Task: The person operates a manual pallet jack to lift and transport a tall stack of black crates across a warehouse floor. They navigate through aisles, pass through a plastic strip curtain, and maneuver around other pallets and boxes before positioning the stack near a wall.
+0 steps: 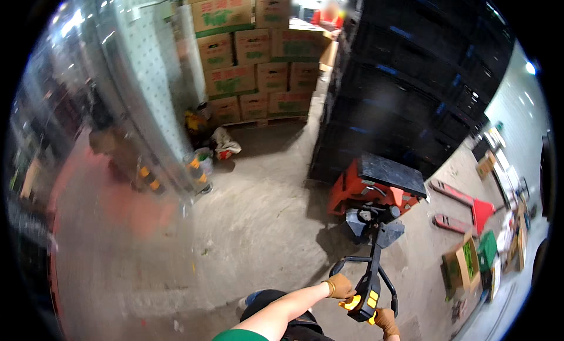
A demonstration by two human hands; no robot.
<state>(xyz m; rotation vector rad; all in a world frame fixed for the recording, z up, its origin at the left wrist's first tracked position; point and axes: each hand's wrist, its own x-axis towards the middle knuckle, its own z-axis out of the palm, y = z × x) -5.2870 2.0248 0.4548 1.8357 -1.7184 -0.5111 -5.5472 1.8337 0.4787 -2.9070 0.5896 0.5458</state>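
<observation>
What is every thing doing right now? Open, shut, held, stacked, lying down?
Left hand: gloved, closed on the handle loop.
Right hand: gloved, closed on the handle's other side.
Pallet truck handle: tilted toward the person, held by both hands.
Orange pallet truck: pushed up against the black crates.
Black crates: stacked high.
Cardboard boxes: closed, stacked in rows.
Second pallet truck: standing unattended on the floor.
Small box: open.
</observation>
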